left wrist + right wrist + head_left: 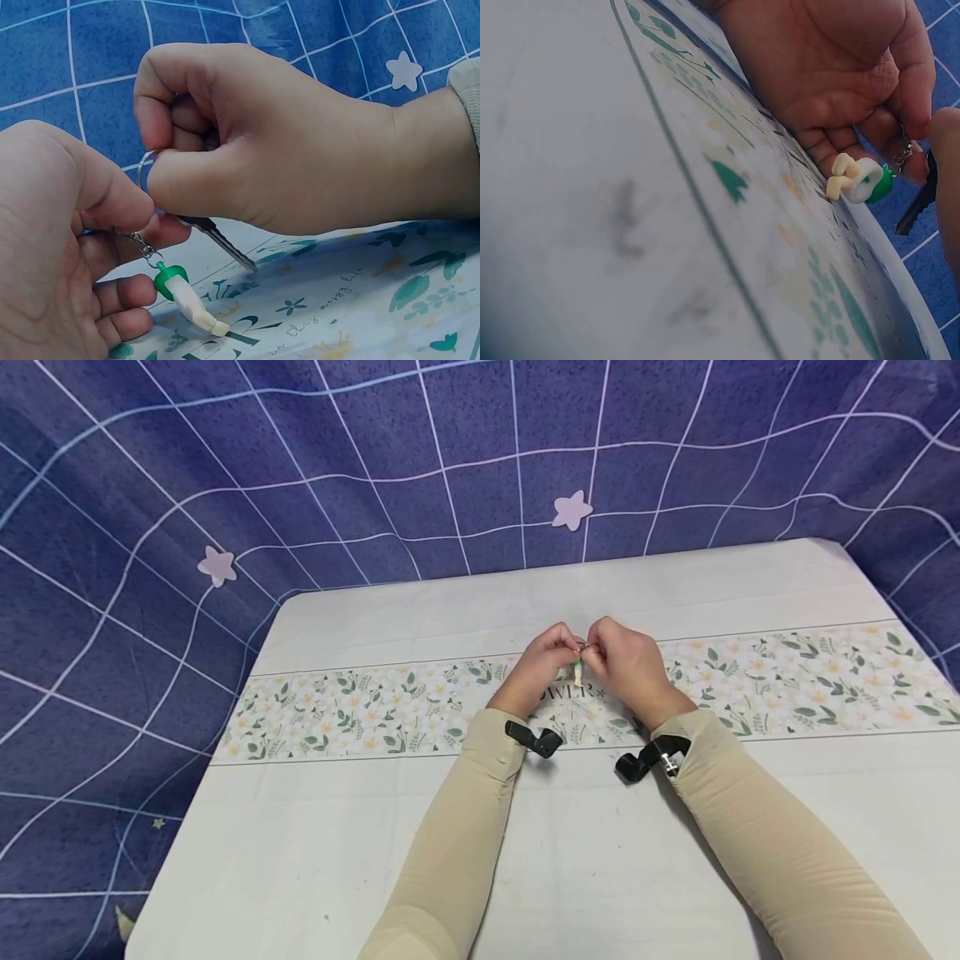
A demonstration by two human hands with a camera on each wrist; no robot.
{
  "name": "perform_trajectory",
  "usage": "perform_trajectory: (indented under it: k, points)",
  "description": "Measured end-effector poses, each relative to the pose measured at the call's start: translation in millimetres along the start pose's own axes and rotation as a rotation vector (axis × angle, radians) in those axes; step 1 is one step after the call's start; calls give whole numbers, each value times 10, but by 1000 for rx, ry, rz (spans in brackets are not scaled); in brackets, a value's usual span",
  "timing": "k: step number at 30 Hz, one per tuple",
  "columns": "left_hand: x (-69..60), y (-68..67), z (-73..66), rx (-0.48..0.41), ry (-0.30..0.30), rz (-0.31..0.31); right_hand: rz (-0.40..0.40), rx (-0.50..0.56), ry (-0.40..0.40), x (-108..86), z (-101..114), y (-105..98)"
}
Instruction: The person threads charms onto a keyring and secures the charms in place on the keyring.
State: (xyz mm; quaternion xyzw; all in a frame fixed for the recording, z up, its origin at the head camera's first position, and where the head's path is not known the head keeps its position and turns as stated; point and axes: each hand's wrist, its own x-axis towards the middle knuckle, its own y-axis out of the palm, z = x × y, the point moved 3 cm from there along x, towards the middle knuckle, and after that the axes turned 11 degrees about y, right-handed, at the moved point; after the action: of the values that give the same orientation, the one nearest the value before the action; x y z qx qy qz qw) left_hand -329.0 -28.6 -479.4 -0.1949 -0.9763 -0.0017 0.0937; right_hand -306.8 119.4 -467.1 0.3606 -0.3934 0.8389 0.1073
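Over the printed band, my left hand (537,665) and right hand (632,663) meet with their fingertips close together. Between them is a thin metal key ring (142,169). The left thumb and fingers pinch it near a short chain (139,244). A small figure charm (189,306), green at the top with a white body and cream legs, dangles from that chain below the left fingers. The right thumb and curled index finger grip the ring's other side. A dark-headed key (229,246) sticks out beneath the right thumb; its head is partly hidden.
A white tablecloth (405,852) covers the table, with a band of flowers and leaves (352,710) across it. Behind and to the left hangs a blue curtain (360,485) with white grid lines and stars. Each wrist wears a black camera strap (534,739).
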Motion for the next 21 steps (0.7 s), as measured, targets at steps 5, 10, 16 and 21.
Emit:
perform_trajectory:
  k: [5, 10, 16, 21]
  points:
    - [-2, -10, -7, 11, -26, 11, -9, -3, -60, 5, 14, -9]
    - [1, -22, -14, 13, -60, 16, -3, -6, -82, 5, 23, -14]
    - [9, -27, -13, -22, -90, 32, -6, -9, -86, 2, 19, -14]
    - [17, -38, -11, -87, -97, 41, -6, 3, -97, -4, 15, -16]
